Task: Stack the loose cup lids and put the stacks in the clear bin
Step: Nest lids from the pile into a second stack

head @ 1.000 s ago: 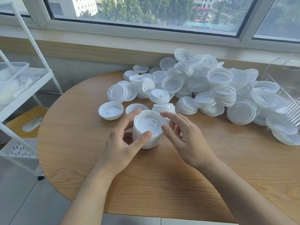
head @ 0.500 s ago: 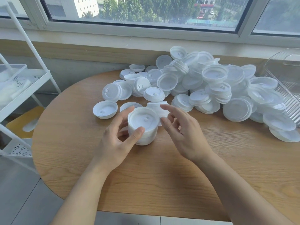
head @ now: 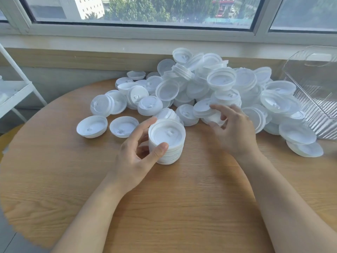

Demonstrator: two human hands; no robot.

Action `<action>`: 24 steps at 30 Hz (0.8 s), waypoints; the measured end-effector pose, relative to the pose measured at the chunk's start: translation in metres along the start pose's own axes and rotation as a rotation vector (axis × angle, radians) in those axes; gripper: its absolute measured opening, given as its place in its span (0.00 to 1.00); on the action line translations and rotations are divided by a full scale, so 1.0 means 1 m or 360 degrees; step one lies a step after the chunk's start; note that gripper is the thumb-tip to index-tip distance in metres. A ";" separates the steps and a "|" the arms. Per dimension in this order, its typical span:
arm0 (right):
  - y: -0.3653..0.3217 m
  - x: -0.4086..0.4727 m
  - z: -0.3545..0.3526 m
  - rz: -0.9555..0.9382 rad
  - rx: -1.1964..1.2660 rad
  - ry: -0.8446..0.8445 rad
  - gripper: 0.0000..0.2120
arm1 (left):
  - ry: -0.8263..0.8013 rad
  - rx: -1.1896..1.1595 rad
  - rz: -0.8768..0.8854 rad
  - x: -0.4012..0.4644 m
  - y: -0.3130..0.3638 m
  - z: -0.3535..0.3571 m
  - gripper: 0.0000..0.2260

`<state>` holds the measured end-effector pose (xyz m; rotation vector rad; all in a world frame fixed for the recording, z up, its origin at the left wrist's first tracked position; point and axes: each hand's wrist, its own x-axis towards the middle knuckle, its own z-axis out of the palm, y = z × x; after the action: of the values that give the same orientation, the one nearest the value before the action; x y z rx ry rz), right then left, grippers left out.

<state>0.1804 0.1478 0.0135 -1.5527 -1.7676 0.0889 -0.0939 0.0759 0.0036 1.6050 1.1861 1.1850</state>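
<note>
One head-worn camera looks forward and down, close over the round table, toward the window.

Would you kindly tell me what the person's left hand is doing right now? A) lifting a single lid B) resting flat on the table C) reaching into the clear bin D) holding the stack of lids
D: the left hand has thumb and fingers curled round the stack of lids standing on the table.

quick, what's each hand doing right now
Left hand: holding the stack of lids on the table, thumb and fingers curled round it.
Right hand: reaching into the lid pile, fingers on a lid; grip cannot be told.
</note>
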 end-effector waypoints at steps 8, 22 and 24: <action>0.006 0.014 0.006 -0.0018 -0.0077 0.0038 0.20 | -0.0004 -0.0006 -0.0015 0.010 0.000 0.015 0.33; 0.004 0.018 0.011 -0.0086 -0.0230 0.0051 0.23 | -0.0007 0.0054 -0.0002 0.001 0.008 0.019 0.33; 0.005 0.017 0.011 -0.0062 -0.0222 0.0073 0.20 | -0.0012 0.0093 -0.0007 -0.002 0.011 0.020 0.32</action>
<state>0.1783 0.1688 0.0117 -1.6046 -1.7997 -0.0904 -0.0726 0.0701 0.0084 1.6477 1.2295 1.1502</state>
